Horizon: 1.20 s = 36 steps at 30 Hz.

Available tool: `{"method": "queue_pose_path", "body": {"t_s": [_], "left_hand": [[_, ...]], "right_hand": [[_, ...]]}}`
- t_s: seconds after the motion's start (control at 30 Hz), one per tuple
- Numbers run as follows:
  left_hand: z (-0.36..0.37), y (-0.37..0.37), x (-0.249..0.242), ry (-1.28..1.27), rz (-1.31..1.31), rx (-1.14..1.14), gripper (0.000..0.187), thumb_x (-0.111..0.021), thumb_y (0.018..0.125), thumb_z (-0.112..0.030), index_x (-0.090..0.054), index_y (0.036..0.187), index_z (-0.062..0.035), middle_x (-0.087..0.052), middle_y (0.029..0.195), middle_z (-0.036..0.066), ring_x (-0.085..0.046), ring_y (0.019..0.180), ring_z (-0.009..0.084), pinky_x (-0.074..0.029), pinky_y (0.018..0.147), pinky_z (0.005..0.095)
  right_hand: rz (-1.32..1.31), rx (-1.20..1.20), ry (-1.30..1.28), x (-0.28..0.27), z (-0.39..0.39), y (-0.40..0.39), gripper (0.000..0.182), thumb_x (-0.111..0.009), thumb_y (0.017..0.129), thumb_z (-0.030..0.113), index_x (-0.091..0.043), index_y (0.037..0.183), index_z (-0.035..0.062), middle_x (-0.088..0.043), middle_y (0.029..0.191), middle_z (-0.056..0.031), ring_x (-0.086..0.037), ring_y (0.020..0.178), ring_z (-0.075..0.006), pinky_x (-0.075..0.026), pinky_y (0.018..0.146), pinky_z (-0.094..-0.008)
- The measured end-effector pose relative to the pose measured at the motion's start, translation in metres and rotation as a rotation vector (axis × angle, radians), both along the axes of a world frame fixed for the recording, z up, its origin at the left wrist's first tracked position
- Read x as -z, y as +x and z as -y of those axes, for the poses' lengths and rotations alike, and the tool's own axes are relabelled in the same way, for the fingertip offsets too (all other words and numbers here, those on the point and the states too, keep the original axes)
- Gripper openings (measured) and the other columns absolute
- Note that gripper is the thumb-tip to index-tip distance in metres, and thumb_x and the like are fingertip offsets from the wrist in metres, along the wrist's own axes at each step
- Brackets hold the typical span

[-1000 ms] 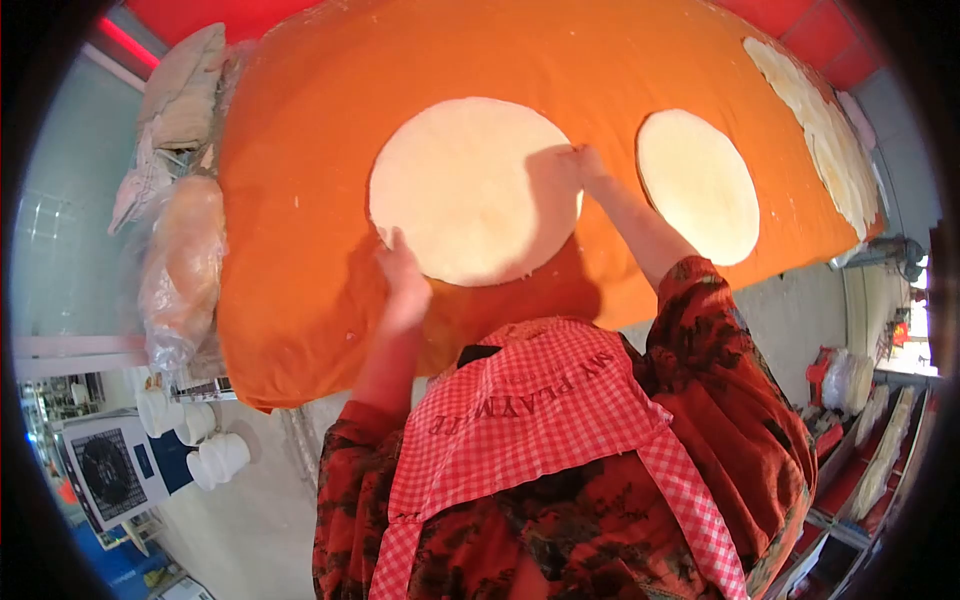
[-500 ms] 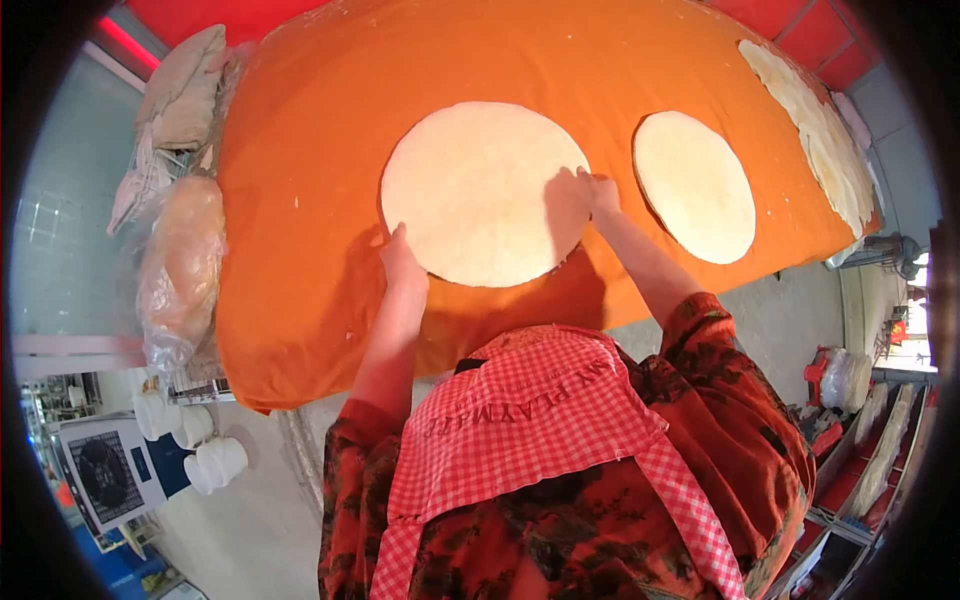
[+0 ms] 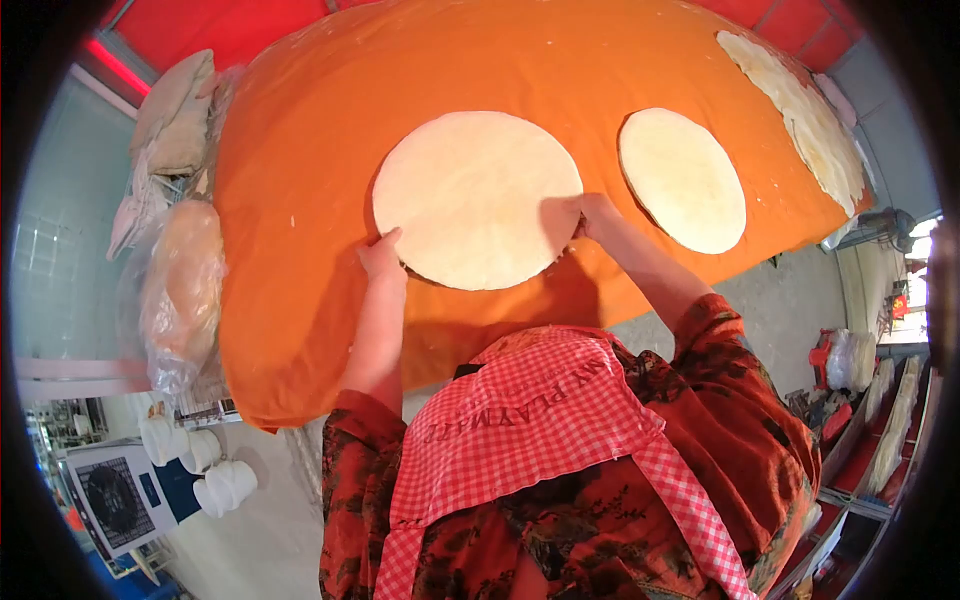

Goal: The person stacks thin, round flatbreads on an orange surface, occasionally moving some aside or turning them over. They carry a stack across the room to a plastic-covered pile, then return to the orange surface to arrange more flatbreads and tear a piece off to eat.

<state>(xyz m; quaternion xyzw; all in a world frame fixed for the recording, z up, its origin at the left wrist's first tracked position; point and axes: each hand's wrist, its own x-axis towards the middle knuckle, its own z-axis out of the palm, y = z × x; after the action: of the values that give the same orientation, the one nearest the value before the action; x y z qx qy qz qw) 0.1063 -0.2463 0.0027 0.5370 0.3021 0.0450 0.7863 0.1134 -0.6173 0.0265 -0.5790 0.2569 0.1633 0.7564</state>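
A large pale round of flat dough (image 3: 475, 200) lies on the orange cloth (image 3: 300, 150) in front of me. My left hand (image 3: 382, 256) grips its lower left edge, thumb on top and fingers mostly hidden beneath. At the right edge, my right hand (image 3: 598, 216) pinches the rim and casts a shadow on the dough. The near edge looks slightly raised, with a dark gap under it. A second dough round (image 3: 683, 180) rests on the cloth to the right, apart from my hands.
Thin pale sheets (image 3: 800, 120) lie along the cloth's far right edge. Left of the table are a clear plastic bag (image 3: 182, 290) and folded cloths (image 3: 175, 115). White tubs (image 3: 225, 488) stand at lower left. A rack (image 3: 880, 440) is at lower right.
My right hand has come slightly down along the dough's right edge, and its wrist has turned. My left hand still grips the left edge. The whole view has shifted a little.
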Motion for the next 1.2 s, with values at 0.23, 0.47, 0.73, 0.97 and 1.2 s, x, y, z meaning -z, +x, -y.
{"method": "queue_pose_path", "body": {"t_s": [0.23, 0.47, 0.73, 0.97, 1.2], "left_hand": [[0.032, -0.055, -0.038, -0.395, -0.083, 0.167, 0.028, -0.056, 0.086, -0.012, -0.049, 0.110, -0.0003, -0.058, 0.109, 0.015, -0.059, 0.099, 0.0279, -0.052, 0.078, 0.0407], [0.033, -0.055, 0.012, -0.296, 0.006, 0.134, 0.023, -0.051, 0.090, -0.012, -0.050, 0.109, 0.0002, -0.058, 0.109, 0.014, -0.060, 0.099, 0.0257, -0.053, 0.075, 0.0394], [0.038, -0.057, -0.034, -0.428, -0.041, 0.049, 0.029, -0.056, 0.089, -0.014, -0.050, 0.113, 0.0005, -0.057, 0.113, 0.014, -0.057, 0.104, 0.0269, -0.049, 0.085, 0.0386], [0.010, -0.022, 0.010, -0.161, 0.028, 0.165, 0.036, -0.060, 0.084, -0.010, -0.051, 0.117, 0.0015, -0.057, 0.116, 0.013, -0.058, 0.101, 0.0259, -0.050, 0.083, 0.0374], [0.049, -0.051, 0.010, -0.152, 0.021, 0.053, 0.028, -0.053, 0.089, -0.010, -0.048, 0.115, -0.0024, -0.057, 0.112, 0.011, -0.057, 0.102, 0.0244, -0.048, 0.085, 0.0378]], "right_hand": [[0.010, 0.112, 0.320, -0.011, 0.004, -0.011, 0.048, -0.050, 0.092, 0.043, -0.057, 0.118, 0.0038, -0.060, 0.114, -0.0094, -0.056, 0.105, -0.0214, -0.045, 0.092, -0.0371], [0.199, 0.218, 0.369, 0.035, -0.004, -0.009, 0.045, -0.050, 0.092, 0.040, -0.053, 0.120, 0.0038, -0.061, 0.108, -0.0100, -0.058, 0.099, -0.0222, -0.047, 0.086, -0.0349], [0.297, -0.066, 0.512, -0.027, -0.007, -0.022, 0.043, -0.040, 0.096, 0.033, -0.049, 0.122, 0.0000, -0.053, 0.124, -0.0111, -0.051, 0.113, -0.0222, -0.041, 0.096, -0.0350], [0.156, 0.097, 0.219, -0.005, -0.026, -0.052, 0.038, -0.056, 0.089, 0.018, -0.049, 0.123, 0.0004, -0.057, 0.118, -0.0108, -0.060, 0.100, -0.0242, -0.051, 0.083, -0.0378], [0.004, 0.271, 0.094, -0.015, -0.018, -0.027, 0.040, -0.054, 0.091, 0.024, -0.050, 0.123, -0.0006, -0.060, 0.112, -0.0086, -0.060, 0.094, -0.0202, -0.049, 0.079, -0.0343]]}}
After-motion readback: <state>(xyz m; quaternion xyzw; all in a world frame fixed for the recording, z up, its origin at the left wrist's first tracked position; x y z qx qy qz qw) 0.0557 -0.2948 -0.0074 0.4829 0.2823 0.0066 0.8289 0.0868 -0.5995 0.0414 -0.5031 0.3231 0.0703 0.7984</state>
